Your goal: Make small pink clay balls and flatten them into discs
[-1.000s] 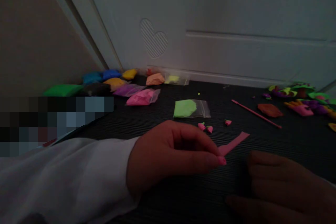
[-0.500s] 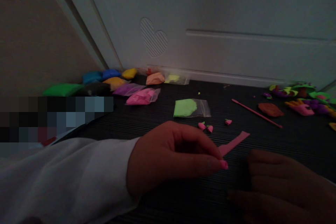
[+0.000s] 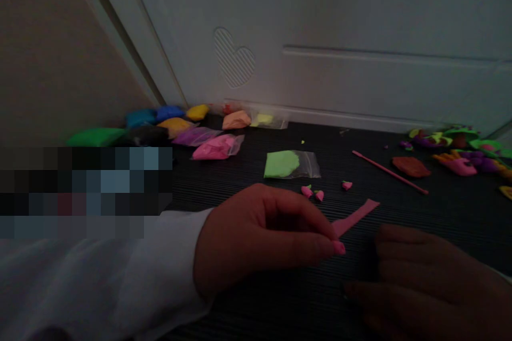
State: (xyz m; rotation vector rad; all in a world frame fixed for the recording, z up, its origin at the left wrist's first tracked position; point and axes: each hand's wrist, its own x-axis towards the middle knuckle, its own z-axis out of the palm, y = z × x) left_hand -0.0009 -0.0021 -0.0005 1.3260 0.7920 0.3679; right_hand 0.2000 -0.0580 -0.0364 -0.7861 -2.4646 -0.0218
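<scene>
My left hand [image 3: 264,240] pinches a small roll of pink clay [image 3: 339,248] between thumb and fingertips. A flat pink clay strip [image 3: 356,217] stretches away behind those fingertips; whether it joins the roll is hidden. To the right, my right hand [image 3: 432,282] hovers low over the dark table, thumb apart from the loosely bent fingers, with nothing visible in it. Just beyond my left hand lie small pink clay buds with green bits, two close together [image 3: 306,191] and one apart [image 3: 346,185].
A bag of light green clay [image 3: 282,164] lies mid-table. Bags of coloured clay, including a pink one [image 3: 216,147], line the back left. At right are a thin pink stick tool [image 3: 390,172], a brown clay piece [image 3: 411,166] and finished clay figures [image 3: 460,164]. A white panel [image 3: 340,80] bounds the back.
The pink clay roll has shifted very slightly left and up in my left fingertips. My right hand has moved a little left; everything else looks the same.
</scene>
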